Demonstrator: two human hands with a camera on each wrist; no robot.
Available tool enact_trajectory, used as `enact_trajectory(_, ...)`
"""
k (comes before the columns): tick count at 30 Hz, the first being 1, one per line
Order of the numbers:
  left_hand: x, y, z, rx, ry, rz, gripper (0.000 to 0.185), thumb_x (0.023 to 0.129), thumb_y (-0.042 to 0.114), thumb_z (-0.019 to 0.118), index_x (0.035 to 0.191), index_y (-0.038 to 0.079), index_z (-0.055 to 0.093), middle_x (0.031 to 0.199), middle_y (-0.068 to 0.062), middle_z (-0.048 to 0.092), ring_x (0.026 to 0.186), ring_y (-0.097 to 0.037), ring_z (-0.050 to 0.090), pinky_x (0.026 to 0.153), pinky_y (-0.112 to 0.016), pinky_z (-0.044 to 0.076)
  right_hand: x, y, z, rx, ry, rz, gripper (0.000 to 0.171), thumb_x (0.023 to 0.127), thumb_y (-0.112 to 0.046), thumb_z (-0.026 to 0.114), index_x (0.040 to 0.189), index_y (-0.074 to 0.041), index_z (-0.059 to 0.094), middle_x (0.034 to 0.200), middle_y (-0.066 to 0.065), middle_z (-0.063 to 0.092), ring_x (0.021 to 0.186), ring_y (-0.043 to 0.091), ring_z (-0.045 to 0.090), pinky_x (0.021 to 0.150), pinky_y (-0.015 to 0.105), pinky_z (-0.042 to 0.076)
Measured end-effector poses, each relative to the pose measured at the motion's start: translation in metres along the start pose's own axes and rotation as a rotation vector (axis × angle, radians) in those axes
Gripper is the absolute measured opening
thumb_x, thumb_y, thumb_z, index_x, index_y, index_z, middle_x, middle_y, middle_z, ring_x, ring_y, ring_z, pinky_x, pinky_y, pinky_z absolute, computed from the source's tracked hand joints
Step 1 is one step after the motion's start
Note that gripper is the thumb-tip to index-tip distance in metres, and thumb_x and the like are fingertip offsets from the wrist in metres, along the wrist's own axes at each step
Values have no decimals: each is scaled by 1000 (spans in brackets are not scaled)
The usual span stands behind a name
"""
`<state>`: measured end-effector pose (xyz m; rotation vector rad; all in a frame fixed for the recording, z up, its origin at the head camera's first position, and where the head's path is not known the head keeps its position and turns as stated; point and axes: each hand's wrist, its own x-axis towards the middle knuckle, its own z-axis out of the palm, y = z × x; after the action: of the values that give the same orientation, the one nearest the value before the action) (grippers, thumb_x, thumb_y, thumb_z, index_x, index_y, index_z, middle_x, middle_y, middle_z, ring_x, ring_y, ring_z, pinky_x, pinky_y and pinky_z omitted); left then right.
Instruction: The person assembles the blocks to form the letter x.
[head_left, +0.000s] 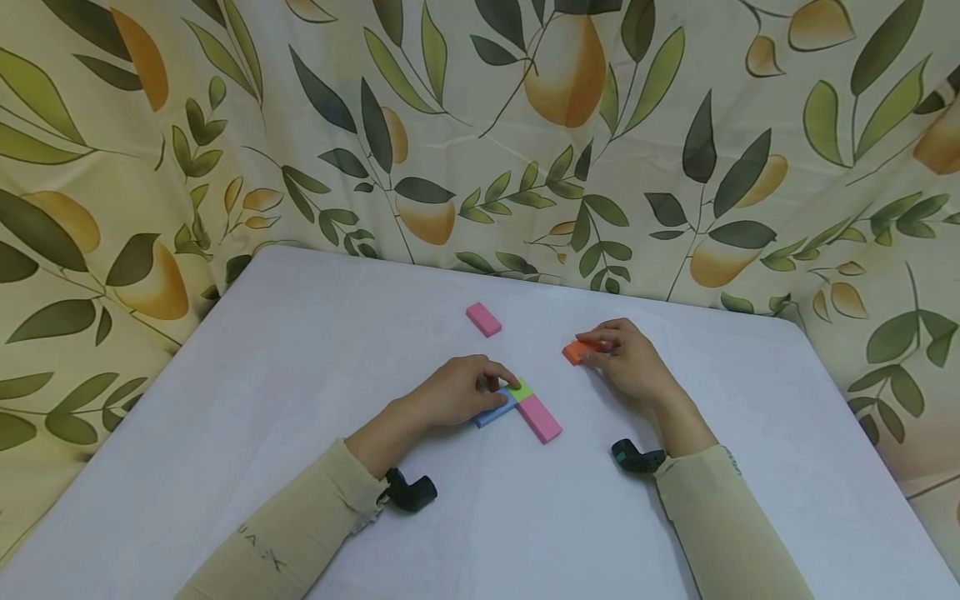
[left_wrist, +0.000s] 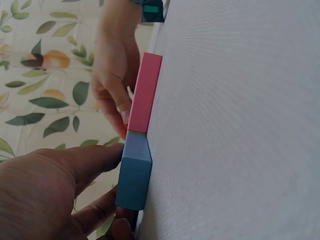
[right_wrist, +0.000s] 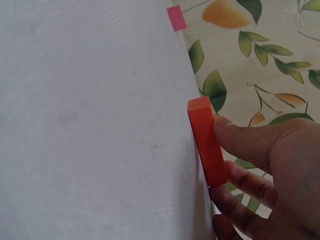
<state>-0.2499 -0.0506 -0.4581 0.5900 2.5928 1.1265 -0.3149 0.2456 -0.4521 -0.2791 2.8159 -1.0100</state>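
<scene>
1. R hand (head_left: 628,357) pinches the orange block (head_left: 576,352), thumb and fingers curled round its long sides; block lies flat on the table (head_left: 300,375), just R of centre. The R wrist view shows the thumb pressed on one long face and fingers (right_wrist: 240,187) on the other.
2. L hand (head_left: 457,390) rests on the block cluster near table centre: fingertips on the green block (head_left: 520,388) and over the blue block (head_left: 495,410). In the L wrist view fingers curl at the blue block's edges, so it looks held down, lightly gripped.
3. Pink block (head_left: 539,418) butts against the green one, its long axis running diagonally toward the person's R. Blue block sticks out the other side, toward the L sleeve.
4. Key relation: orange block sits to the R of and slightly beyond the cluster, apart from it, w/ bare table between. Its long axis runs roughly across, pointing back toward the green block.
5. R hand is plainly the nearer one to the orange block; L hand is across the cluster from it.
6. A second pink block (head_left: 483,319) lies alone farther back, well apart from both hands, untouched.
</scene>
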Motion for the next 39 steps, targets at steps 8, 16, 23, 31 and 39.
enact_trajectory(8,1,-1,0,6,-9,-12,24,92,26,66,115,33,68,96,9,59,92,-12,53,76,-26,48,0,0,0,6,-10,-1,30,92,-19,65,122,-18,66,128,4,46,119,30,44,96,45,38)
enact_trajectory(16,2,-2,1,15,-5,-15,25,92,27,66,116,34,68,97,9,59,93,-11,53,77,-25,47,-1,-1,0,-2,-14,-8,29,91,-22,67,120,-20,67,127,4,48,116,29,47,95,45,39)
enact_trajectory(23,1,-1,0,17,-9,-20,25,92,27,66,116,34,68,98,9,59,94,-11,53,78,-25,47,-1,-2,0,-9,-16,-8,28,91,-25,67,119,-21,68,127,3,48,114,28,48,93,44,40)
enact_trajectory(31,1,-1,1,12,-2,-11,25,92,27,66,115,34,68,97,9,59,92,-11,53,77,-25,47,0,-2,0,9,-22,-5,27,90,-27,69,117,-21,68,125,2,49,115,27,49,94,44,40)
enact_trajectory(39,1,-2,1,7,1,-6,25,92,27,66,115,34,68,96,8,58,91,-11,53,76,-25,47,0,-2,0,3,-25,2,28,90,-29,69,117,-22,68,124,3,49,115,27,49,94,44,41)
